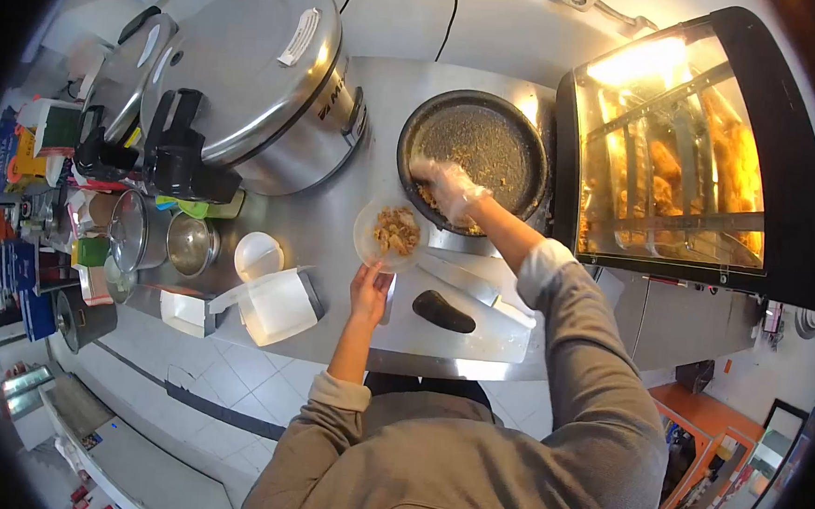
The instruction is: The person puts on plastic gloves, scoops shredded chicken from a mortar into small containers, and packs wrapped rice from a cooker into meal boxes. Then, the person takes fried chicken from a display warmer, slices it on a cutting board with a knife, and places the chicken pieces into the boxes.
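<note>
My left hand (369, 291) grips the near rim of a clear round bowl (362, 242) that holds browned chopped food (396, 230). My right hand (449, 190), in a clear plastic glove, reaches into a large dark speckled pan (476, 133) at its lower left side. Its fingers are bent down near small food bits in the pan, and whatever lies under them is hidden. The bowl stands just left of and below the pan. Below them lie a knife (462, 278) with a white handle and a black oval object (444, 311) on a white board (477, 341).
Two large steel cookers (260, 77) stand at the left. A lit glass display case (674, 168) with food stands at the right. Open white boxes (278, 307), a white round container (258, 256) and a metal bowl (191, 243) sit left of my left hand.
</note>
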Tool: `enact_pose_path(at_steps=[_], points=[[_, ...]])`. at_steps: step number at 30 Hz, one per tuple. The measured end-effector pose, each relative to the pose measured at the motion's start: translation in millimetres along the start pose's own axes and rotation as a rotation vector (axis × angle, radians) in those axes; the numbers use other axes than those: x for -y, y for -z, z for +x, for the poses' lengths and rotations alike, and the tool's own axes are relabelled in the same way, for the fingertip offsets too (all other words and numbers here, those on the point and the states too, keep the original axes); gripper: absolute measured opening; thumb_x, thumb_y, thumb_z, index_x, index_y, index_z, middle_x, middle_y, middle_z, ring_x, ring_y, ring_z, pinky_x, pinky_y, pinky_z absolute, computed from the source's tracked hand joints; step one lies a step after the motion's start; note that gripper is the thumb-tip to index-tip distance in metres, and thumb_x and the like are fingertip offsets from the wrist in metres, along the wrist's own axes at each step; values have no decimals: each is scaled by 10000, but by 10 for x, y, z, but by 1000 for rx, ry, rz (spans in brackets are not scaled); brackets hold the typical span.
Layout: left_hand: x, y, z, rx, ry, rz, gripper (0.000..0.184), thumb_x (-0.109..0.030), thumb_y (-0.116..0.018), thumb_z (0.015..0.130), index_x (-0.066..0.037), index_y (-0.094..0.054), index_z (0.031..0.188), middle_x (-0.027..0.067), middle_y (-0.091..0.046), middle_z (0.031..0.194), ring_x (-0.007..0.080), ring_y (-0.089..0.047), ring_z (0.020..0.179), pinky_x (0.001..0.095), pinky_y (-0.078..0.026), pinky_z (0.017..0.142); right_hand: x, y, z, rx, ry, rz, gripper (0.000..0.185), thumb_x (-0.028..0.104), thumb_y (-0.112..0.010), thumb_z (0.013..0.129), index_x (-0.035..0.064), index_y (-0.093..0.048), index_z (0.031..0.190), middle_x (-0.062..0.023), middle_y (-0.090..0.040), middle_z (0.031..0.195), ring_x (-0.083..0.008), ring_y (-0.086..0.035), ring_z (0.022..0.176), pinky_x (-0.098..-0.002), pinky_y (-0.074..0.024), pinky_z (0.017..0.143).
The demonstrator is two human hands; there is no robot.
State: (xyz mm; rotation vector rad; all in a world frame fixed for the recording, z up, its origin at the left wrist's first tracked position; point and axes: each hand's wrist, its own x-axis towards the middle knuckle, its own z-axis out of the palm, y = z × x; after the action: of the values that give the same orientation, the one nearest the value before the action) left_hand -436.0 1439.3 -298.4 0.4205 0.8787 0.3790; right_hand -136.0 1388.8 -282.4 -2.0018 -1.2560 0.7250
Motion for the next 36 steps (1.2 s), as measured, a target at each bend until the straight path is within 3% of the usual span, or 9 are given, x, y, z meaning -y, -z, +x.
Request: enact_pose_path(at_steps=[3, 8, 11, 13, 16, 22, 25, 30, 36], points=[[-3, -60, -49, -44, 9, -11, 384, -112, -637, 892, -42, -525, 1253, 84, -599, 1135, 190, -598, 1042, 323, -516, 923, 434, 394, -410, 84, -349, 698, 286, 61, -562, 921, 33, -640, 1195, -102, -662, 1179, -197, -621, 1058, -295, -469, 960], [-5, 17, -56, -6, 21, -33, 381, -107, -623, 897, -38, -514, 1255, 95, -584, 1152, 190, -597, 1043, 320, -528, 914, -889, 170, -793, -278, -377, 909, 332, 143, -629, 894, 17, -622, 1201, -109, -644, 1208, -188, -534, 1188, -358, -386, 1056], [1, 31, -20, -7, 7, -63, 371, -108, -618, 899, -36, -516, 1248, 97, -581, 1153, 194, -594, 1048, 322, -529, 916, -267, -110, -1040, -353, -210, -394, 430, 83, -549, 838, 7, -556, 1261, -202, -575, 1280, -331, -460, 1292, -475, -340, 1082], [20, 65, -51, -19, 1, -54, 369, -112, -618, 898, -35, -518, 1245, 94, -579, 1156, 197, -592, 1052, 324, -528, 920, 118, -349, -962, -480, -280, -473, 470, 9, -495, 810, 13, -531, 1279, -232, -529, 1320, -366, -455, 1288, -447, -364, 1064], [4, 7, -44, -28, -14, -19, 372, -117, -619, 896, -35, -520, 1245, 86, -575, 1163, 199, -588, 1057, 328, -523, 927, 491, -238, -712, -462, -466, 398, 397, 98, -475, 869, 58, -549, 1258, -190, -489, 1371, -339, -405, 1325, -444, -356, 1068], [12, -34, -71, -57, -11, -21, 366, -128, -622, 892, -44, -530, 1236, 75, -574, 1169, 201, -572, 1071, 336, -497, 949, 544, -183, -496, -361, 64, -423, 353, 278, -485, 941, 101, -595, 1226, -171, -553, 1275, -352, -504, 1194, -436, -384, 1042], [25, 11, -34, -34, -16, -14, 354, -132, -628, 889, -46, -537, 1220, 79, -575, 1166, 201, -569, 1074, 337, -490, 956, 556, -244, -556, -197, -87, -383, 355, 290, -479, 943, 88, -610, 1205, -184, -544, 1265, -348, -481, 1219, -454, -386, 1033], [24, 4, -56, -39, -7, 12, 343, -129, -629, 886, -46, -537, 1206, 78, -582, 1140, 202, -575, 1067, 340, -493, 961, 246, -189, -700, 43, -10, -734, 274, 265, -536, 893, 27, -663, 841, -206, -674, 894, -377, -656, 831, -426, -535, 716], [18, -26, -90, -31, -7, 3, 354, -118, -617, 890, -43, -518, 1222, 77, -586, 1120, 206, -582, 1058, 348, -495, 966, 417, 127, -591, -116, -82, -275, 329, 285, -539, 883, -5, -638, 763, -249, -633, 748, -403, -645, 729, -470, -517, 690]])
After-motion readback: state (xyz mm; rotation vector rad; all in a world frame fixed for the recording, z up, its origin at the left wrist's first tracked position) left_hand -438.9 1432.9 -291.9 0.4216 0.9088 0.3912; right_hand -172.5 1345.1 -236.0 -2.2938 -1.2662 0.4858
